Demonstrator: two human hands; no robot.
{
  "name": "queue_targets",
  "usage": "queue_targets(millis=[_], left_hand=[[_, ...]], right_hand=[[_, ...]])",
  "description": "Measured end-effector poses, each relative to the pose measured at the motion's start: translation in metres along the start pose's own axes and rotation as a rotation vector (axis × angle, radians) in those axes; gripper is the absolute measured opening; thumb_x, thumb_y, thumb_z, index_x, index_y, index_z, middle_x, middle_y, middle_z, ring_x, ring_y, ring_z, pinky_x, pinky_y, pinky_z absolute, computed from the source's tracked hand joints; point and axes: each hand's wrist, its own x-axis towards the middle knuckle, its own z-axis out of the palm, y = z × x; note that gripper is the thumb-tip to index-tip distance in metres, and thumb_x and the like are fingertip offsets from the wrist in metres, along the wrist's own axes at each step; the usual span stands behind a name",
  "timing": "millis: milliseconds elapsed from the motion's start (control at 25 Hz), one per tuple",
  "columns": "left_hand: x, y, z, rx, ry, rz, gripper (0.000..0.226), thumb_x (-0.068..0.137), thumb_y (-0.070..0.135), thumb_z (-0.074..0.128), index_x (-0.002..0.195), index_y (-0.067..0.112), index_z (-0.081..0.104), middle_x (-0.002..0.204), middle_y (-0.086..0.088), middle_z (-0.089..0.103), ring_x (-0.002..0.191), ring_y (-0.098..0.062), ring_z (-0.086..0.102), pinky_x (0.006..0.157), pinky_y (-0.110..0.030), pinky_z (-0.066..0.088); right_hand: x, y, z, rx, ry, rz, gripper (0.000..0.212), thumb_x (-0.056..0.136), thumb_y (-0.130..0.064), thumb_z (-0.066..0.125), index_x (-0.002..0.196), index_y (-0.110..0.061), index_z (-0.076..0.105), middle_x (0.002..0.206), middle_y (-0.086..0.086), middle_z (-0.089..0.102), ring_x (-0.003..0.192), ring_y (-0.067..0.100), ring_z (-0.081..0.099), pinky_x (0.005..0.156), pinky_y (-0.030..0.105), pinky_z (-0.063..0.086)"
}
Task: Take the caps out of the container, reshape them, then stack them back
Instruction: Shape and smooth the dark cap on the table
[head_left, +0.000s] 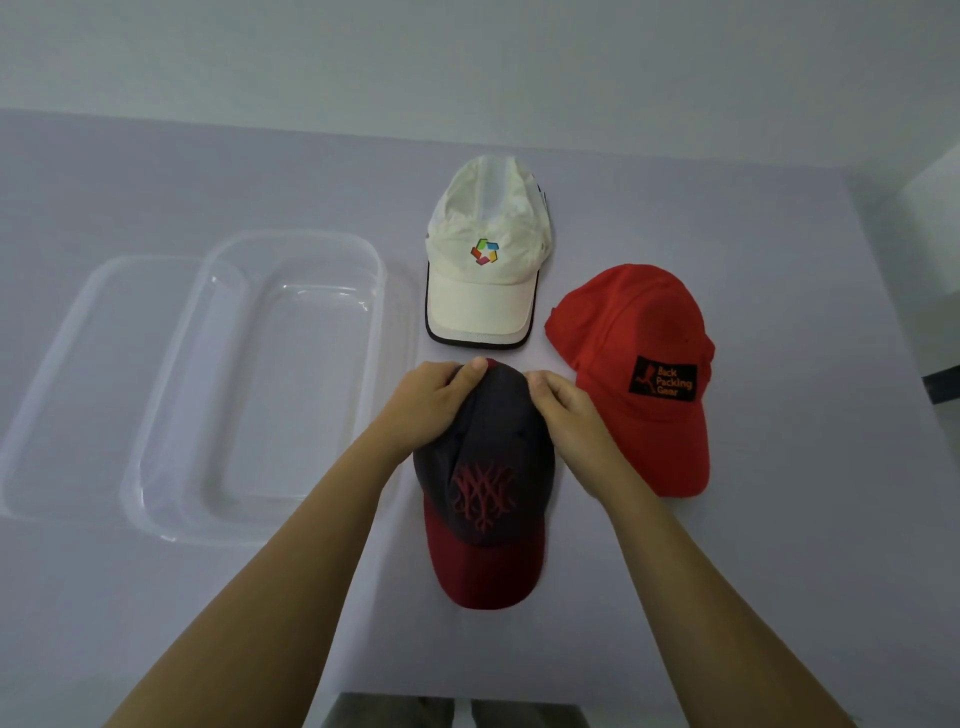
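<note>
- The container (296, 395), clear plastic, sits on the table (779, 571) with no caps inside it; all three caps lie out on the table to its right.
- A clear lid (88, 389) lies flat at the container's left side. Their edges overlap, and whether the container rests on the lid cannot be told.
- The dark cap (488, 467) lies just right of the container's near right corner. Its crown is dark with a red stitched mark, and its deep red brim points toward the person.
- The left hand (431, 400) grips the far end of the dark cap's crown on the side facing the container, thumb on top and fingers curled round the cloth.
- The right hand (571, 415) holds the same far end on the side away from the container, thumb and fingers closed on the fabric. The two thumbs are close together at the top of the crown.
- The white cap (485, 260) lies right of the container's far end, just beyond the hands. Its crown is creased, a many-coloured badge is on the front, and its dark-edged brim points toward the person.
- The red cap (644, 364) is the farthest from the container, right of both other caps and close beside the right hand. It carries a black patch with orange lettering, and its brim points toward the person.
</note>
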Motion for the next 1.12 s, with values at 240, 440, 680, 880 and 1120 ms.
queue_targets(millis=[240,440,680,880,1120], left_hand=[[0.006,0.001,-0.004,0.033,0.131,0.098,0.048,0.097,0.044,0.040,0.089,0.004,0.066,0.083,-0.013,0.068,0.073,-0.015,0.062,0.069,-0.026,0.049],[0.008,-0.001,-0.002,0.074,0.161,0.115,0.056,0.096,0.044,0.041,0.082,-0.005,0.063,0.070,-0.021,0.062,0.060,-0.019,0.054,0.056,-0.024,0.040],[0.011,-0.006,-0.005,0.118,0.155,0.142,0.057,0.096,0.045,0.040,0.079,-0.005,0.061,0.062,-0.016,0.057,0.057,-0.020,0.053,0.056,-0.028,0.041],[0.011,-0.007,-0.001,0.135,0.147,0.147,0.054,0.096,0.045,0.040,0.081,-0.001,0.063,0.066,-0.014,0.061,0.065,-0.025,0.057,0.061,-0.031,0.045],[0.012,-0.006,0.004,0.112,0.184,0.127,0.057,0.096,0.045,0.040,0.081,-0.005,0.062,0.070,-0.022,0.063,0.067,-0.031,0.060,0.065,-0.039,0.047]], right_hand=[[-0.010,0.032,0.009,-0.024,0.016,0.067,0.033,0.098,-0.033,0.040,0.096,-0.013,0.067,0.104,0.016,0.067,0.100,0.025,0.064,0.093,0.048,0.047],[-0.003,0.020,0.009,0.474,-0.016,0.197,0.026,0.095,-0.024,0.046,0.100,-0.010,0.068,0.105,0.009,0.072,0.101,0.022,0.067,0.089,0.034,0.052],[0.004,0.013,0.000,0.232,-0.065,0.156,0.031,0.100,-0.020,0.038,0.087,-0.012,0.065,0.085,-0.003,0.071,0.085,0.013,0.064,0.081,0.025,0.051],[0.005,0.011,-0.008,0.177,-0.042,0.115,0.018,0.095,-0.019,0.051,0.094,-0.011,0.068,0.096,0.009,0.069,0.092,0.020,0.063,0.091,0.038,0.050],[0.003,0.009,-0.002,-0.252,0.036,0.010,0.038,0.098,-0.032,0.040,0.075,-0.004,0.052,0.069,0.008,0.044,0.065,0.015,0.042,0.062,0.032,0.036]])
